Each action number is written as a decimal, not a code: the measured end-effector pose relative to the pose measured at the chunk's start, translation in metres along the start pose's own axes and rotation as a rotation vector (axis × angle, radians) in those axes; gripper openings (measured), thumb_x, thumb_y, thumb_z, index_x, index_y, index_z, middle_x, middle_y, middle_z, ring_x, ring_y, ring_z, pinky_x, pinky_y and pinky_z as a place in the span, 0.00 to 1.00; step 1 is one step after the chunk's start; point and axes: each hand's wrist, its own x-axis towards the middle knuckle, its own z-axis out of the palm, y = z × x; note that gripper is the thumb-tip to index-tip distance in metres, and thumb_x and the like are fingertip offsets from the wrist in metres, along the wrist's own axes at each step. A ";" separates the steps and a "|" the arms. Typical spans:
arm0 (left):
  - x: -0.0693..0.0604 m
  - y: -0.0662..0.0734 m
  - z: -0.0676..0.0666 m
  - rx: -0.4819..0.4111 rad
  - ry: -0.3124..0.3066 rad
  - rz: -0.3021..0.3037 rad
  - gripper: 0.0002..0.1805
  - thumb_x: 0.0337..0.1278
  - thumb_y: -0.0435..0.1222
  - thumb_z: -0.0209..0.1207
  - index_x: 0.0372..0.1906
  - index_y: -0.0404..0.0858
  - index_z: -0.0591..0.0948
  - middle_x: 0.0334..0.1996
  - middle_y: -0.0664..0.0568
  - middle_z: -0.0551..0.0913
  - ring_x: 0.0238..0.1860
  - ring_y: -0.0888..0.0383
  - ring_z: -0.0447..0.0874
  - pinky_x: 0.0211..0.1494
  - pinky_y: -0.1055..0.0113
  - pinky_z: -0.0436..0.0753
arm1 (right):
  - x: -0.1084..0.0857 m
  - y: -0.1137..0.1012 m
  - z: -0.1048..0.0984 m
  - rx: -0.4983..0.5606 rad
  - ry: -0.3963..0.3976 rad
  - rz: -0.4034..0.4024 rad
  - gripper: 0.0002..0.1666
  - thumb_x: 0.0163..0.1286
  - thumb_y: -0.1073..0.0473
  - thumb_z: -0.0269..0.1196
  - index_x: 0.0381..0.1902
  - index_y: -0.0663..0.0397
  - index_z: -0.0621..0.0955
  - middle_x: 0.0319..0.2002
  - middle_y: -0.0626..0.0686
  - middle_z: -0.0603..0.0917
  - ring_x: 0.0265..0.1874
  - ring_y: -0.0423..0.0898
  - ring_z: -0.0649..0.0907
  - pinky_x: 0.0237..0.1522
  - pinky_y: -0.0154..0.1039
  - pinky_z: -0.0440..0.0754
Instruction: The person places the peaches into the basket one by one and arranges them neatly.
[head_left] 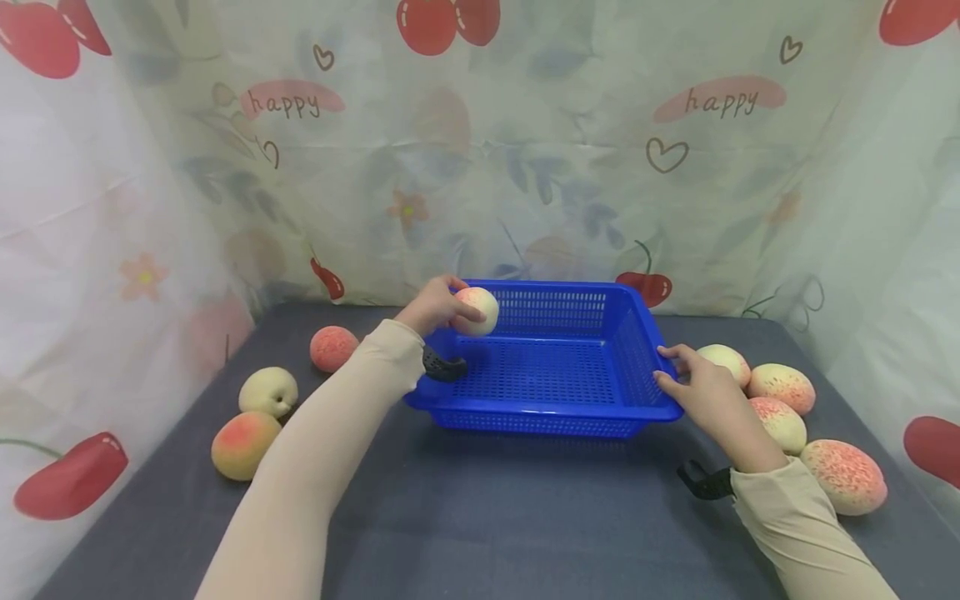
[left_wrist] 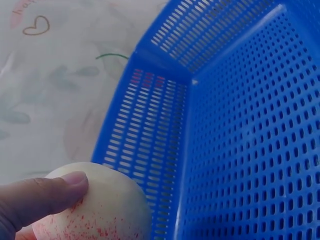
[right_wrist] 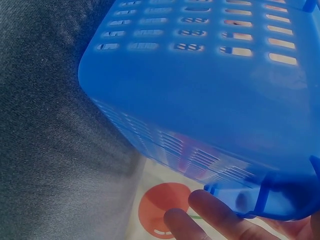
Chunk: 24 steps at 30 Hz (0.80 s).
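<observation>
My left hand (head_left: 442, 306) holds a pale peach with pink speckles (head_left: 480, 312) above the left end of a blue perforated basket (head_left: 536, 410). In the left wrist view, the thumb presses on the upper side of the peach (left_wrist: 112, 200), whose lower part runs out of frame. No fruit shows on the basket's floor. At the basket's right end, my right hand (head_left: 701, 387) grips the rim. The right wrist view shows its fingertips (right_wrist: 202, 200) by the rim, beneath the basket's outer wall (right_wrist: 200, 95); the thumb cannot be made out there.
A red peach (head_left: 333, 348), a cream fruit (head_left: 267, 392) and an orange-red one (head_left: 245, 446) lie on the dark table cloth (head_left: 480, 517) at left. Several speckled fruits (head_left: 843, 477) sit beside the right forearm. Printed curtains (head_left: 487, 167) surround the table's back and sides.
</observation>
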 end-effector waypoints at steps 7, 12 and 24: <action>0.008 -0.002 0.007 0.019 -0.029 -0.019 0.35 0.42 0.27 0.71 0.59 0.30 0.70 0.53 0.39 0.75 0.40 0.53 0.76 0.38 0.67 0.81 | 0.000 -0.001 0.000 -0.006 0.003 0.002 0.30 0.73 0.50 0.56 0.66 0.62 0.68 0.53 0.72 0.78 0.44 0.62 0.84 0.37 0.49 0.86; 0.012 -0.004 0.013 0.042 -0.035 -0.044 0.34 0.41 0.26 0.72 0.57 0.28 0.71 0.53 0.38 0.76 0.41 0.52 0.77 0.40 0.66 0.84 | 0.000 -0.001 0.000 -0.012 -0.002 -0.001 0.30 0.73 0.50 0.56 0.66 0.62 0.68 0.53 0.72 0.78 0.42 0.60 0.85 0.36 0.48 0.85; 0.028 -0.021 0.028 0.188 -0.046 -0.067 0.29 0.39 0.30 0.74 0.50 0.30 0.76 0.44 0.44 0.79 0.38 0.54 0.77 0.36 0.69 0.79 | -0.001 -0.001 -0.002 -0.015 0.003 -0.009 0.30 0.72 0.51 0.56 0.66 0.63 0.68 0.52 0.72 0.79 0.39 0.59 0.86 0.34 0.47 0.85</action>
